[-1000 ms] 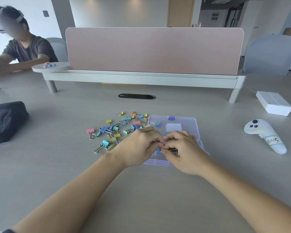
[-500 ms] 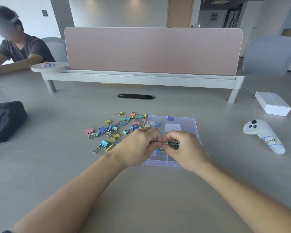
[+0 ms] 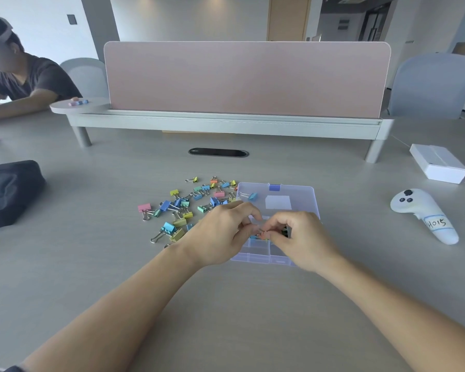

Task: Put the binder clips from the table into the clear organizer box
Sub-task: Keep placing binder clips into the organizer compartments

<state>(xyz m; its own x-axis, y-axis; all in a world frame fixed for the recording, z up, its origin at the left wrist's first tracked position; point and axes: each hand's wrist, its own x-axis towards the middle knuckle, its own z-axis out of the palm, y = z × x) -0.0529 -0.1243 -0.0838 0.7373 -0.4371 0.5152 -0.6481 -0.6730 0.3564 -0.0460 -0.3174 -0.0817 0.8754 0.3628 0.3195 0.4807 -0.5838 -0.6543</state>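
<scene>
A clear organizer box (image 3: pixel 301 208) lies open on the grey table, its lid flat toward the back. Several coloured binder clips (image 3: pixel 180 208) are scattered on the table just left of it; one blue clip (image 3: pixel 251 196) rests on the lid's left part. My left hand (image 3: pixel 220 234) and my right hand (image 3: pixel 304 237) meet over the box's compartments, fingertips pinching a small orange binder clip (image 3: pixel 263 234) between them. A few clips lie in the compartment under my fingers, mostly hidden.
A white controller (image 3: pixel 424 214) lies to the right, a white box (image 3: pixel 438 167) behind it. A black bag (image 3: pixel 8 191) sits at the left. A pink divider (image 3: pixel 246 79) on a grey shelf crosses the back. Another person (image 3: pixel 19 79) sits at far left.
Both hands stayed over the box and shifted slightly toward its back. The right hand's fingers have lifted and an orange clip now shows between the fingertips.
</scene>
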